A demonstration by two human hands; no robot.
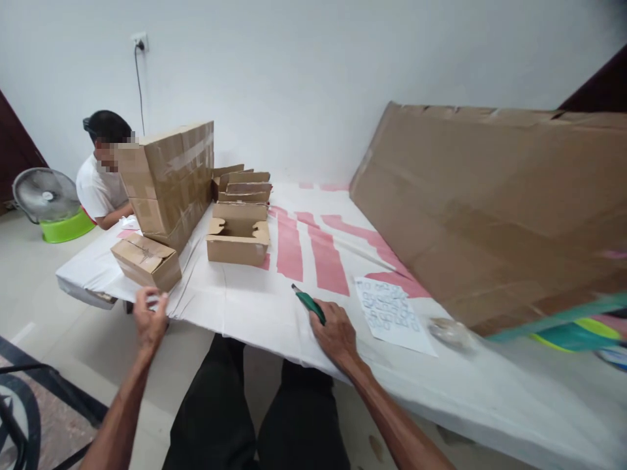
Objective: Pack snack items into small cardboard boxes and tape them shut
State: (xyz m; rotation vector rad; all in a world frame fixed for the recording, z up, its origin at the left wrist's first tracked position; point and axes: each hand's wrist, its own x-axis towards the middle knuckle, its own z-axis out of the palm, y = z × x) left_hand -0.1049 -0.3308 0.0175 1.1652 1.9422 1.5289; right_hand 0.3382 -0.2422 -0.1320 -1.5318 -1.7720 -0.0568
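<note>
My right hand [336, 331] is closed around a green cutter [310, 307], its dark tip pointing up and left over the white cloth. At the table's left front edge, my left hand [150, 318] has its fingers curled and partly apart, just in front of a closed small cardboard box [147, 261]. Whether those fingers touch the box is unclear, and nothing shows in them. An open cardboard box [238, 249] stands near the middle, with more open boxes [245, 186] lined up behind it.
Stacked taped boxes [171, 176] rise at the left, beside a person in white [95, 189]. A large cardboard sheet [499, 209] leans at the right. A written paper [392, 313] lies on the white-covered table [255, 300]. A fan [46, 196] stands far left.
</note>
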